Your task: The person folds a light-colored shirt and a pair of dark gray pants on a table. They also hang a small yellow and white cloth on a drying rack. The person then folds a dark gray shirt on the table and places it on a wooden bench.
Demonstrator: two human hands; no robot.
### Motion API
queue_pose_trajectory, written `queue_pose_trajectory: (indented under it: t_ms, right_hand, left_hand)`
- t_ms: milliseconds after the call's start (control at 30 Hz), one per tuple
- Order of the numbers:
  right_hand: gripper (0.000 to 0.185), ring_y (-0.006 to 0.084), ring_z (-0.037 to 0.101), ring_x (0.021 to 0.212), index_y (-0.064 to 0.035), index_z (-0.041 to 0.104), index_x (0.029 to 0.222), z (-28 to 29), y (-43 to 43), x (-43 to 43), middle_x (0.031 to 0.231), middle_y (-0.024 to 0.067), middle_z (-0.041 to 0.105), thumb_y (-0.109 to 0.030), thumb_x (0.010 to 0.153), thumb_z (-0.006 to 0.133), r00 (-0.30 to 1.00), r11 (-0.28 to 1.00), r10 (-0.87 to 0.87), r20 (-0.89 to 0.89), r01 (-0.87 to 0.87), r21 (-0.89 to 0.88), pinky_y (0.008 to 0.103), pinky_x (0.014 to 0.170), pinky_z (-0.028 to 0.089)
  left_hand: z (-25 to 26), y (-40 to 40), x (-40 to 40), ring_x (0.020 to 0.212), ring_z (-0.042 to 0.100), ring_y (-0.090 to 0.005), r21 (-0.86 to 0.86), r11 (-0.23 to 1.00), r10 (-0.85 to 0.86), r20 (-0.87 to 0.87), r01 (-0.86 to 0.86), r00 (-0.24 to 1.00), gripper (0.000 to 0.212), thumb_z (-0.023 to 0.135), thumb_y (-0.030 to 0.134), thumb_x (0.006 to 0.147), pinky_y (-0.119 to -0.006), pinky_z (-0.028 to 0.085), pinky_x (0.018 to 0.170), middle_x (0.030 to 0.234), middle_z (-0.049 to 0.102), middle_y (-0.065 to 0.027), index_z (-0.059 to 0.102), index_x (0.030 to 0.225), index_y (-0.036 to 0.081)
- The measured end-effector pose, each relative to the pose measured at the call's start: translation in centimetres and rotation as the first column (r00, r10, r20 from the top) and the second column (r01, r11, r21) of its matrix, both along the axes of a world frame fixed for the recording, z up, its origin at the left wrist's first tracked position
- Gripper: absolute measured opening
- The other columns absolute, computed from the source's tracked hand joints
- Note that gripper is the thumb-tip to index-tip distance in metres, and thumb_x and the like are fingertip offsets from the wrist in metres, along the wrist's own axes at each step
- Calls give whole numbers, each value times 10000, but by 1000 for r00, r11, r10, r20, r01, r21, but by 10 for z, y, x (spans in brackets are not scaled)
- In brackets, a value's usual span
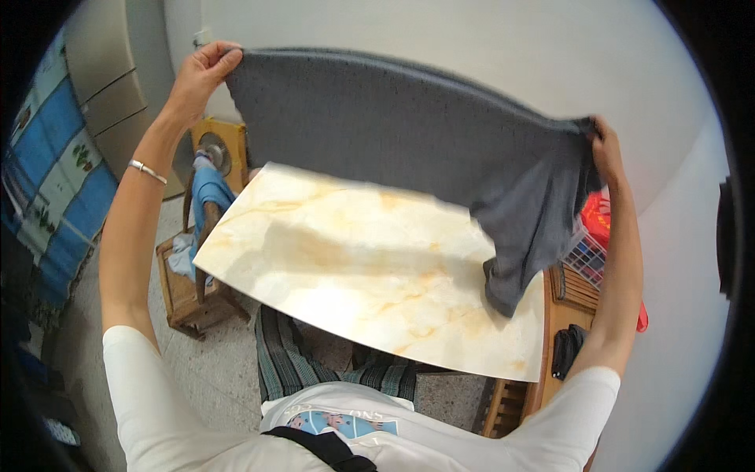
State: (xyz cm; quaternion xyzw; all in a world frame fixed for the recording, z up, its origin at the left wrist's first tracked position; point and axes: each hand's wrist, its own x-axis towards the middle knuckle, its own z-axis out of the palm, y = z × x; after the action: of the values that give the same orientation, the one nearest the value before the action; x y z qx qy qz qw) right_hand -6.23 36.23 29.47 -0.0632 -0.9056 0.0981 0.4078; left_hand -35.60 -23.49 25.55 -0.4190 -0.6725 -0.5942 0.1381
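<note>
A dark grey fabric garment (365, 118) is stretched in the air between my hands, above the far side of a marble-patterned tabletop (365, 307). My left hand (209, 71) pinches its upper left corner between thumb and fingers. At the opposite end, my right hand (604, 150) grips the bunched upper right corner, and its fingers are partly hidden. A narrower part of the garment, perhaps a sleeve, hangs below on the right, with its lower end close over the tabletop. The garment's shadow falls across the pale surface.
Left of the table stands a wooden stool (177, 295) with pale cloth on it. Another person's leg in blue trousers (209, 186) is beyond it. On the right are a white wire basket (584, 253) with red packaging, a wooden surface (545, 366) and a black folded item (567, 351).
</note>
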Motion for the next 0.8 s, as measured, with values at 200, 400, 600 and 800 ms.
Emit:
queue_pose_trajectory:
  t_ms: [200,400,600,800]
  right_hand:
    - [521,161,586,931,-63,615,1042,93,27,23,929,55,639,97,642,324,910,998,4,-414,23,61,256,870,440]
    - [394,158,603,817,-24,622,984,-26,-37,5,835,60,638,123,684,414,984,983,109,-141,-128,-132,289,777,483]
    - [310,287,558,884,-66,619,900,-256,-115,21,864,80,622,90,640,553,969,978,83,235,-124,168,386,785,394]
    - [364,281,534,922,-59,580,953,-290,-155,26,940,83,585,90,622,560,958,987,29,286,-73,146,370,784,380]
  left_hand:
    - [36,59,-9,931,563,-78,290,943,-77,-284,162,956,264,649,167,886,-192,449,834,1024,628,-19,613,1120,52]
    - [-26,-11,11,903,586,-114,113,985,166,-405,-131,899,196,608,32,879,-233,469,795,1009,620,-28,613,1075,39]
    - [-145,-84,87,756,596,-229,-515,815,31,-420,-266,907,208,685,-103,650,-320,481,694,788,617,-73,632,796,35]
    - [-209,-101,149,758,590,-213,-643,750,65,-167,-159,984,187,745,-14,633,-327,479,706,748,628,-51,645,782,38]
